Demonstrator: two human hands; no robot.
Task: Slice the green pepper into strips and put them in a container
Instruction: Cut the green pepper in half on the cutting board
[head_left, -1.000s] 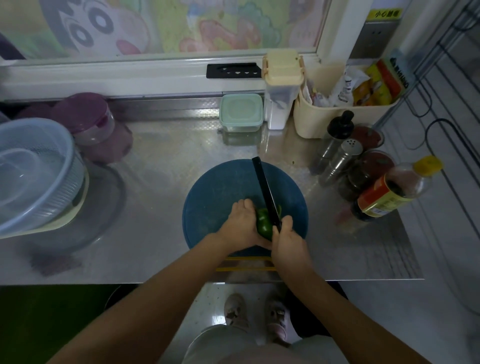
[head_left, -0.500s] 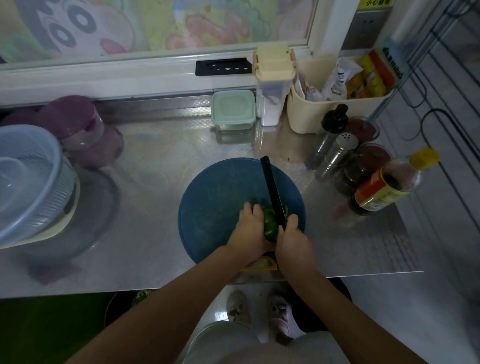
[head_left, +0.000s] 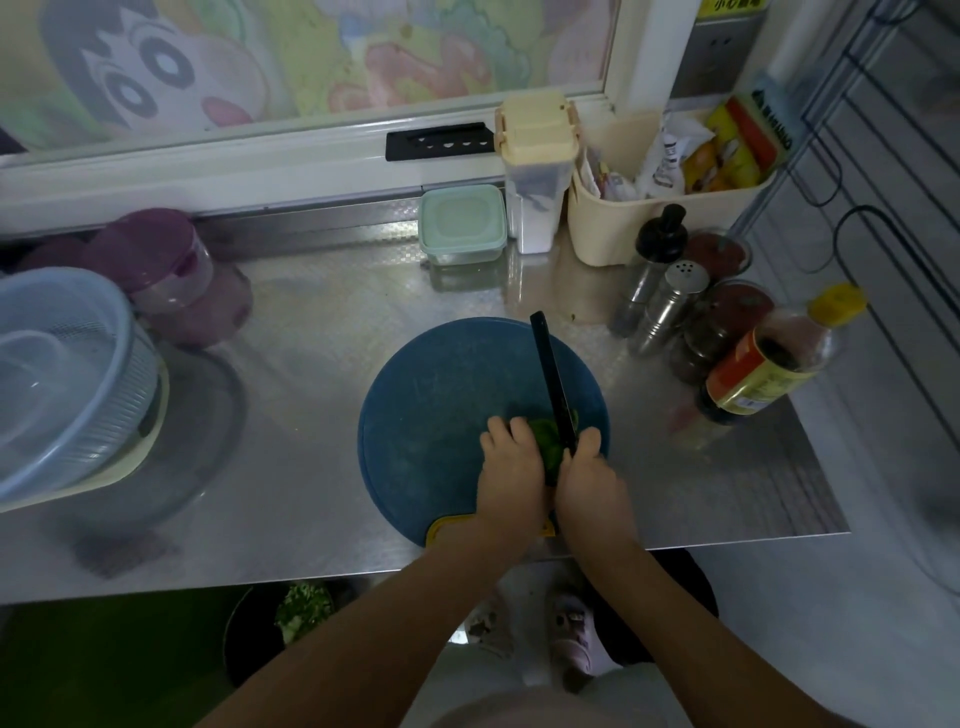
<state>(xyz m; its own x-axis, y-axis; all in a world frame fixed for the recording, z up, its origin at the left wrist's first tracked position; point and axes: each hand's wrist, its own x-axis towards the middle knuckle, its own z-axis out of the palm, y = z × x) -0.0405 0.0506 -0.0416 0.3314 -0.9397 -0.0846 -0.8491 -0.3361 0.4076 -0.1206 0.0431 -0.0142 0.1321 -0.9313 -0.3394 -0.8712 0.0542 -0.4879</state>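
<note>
Slicing near the bench's (head_left: 311, 364) front edge: right hand (head_left: 589, 480) grips knife (head_left: 551, 379), left hand (head_left: 508, 467) clamps green pepper (head_left: 545, 441).
I'd tuck the left fingertips (head_left: 500, 427) clear of the knife.

The left hand (head_left: 511, 478) and right hand (head_left: 592, 486) are covering most of the pepper (head_left: 545, 441), leaving only a green sliver showing between them. The right hand is hiding the knife (head_left: 553, 379) handle. The picture's left edge is cutting off the strainer basket (head_left: 67, 374). The bottle (head_left: 763, 369) label is blurring past reading.
</note>
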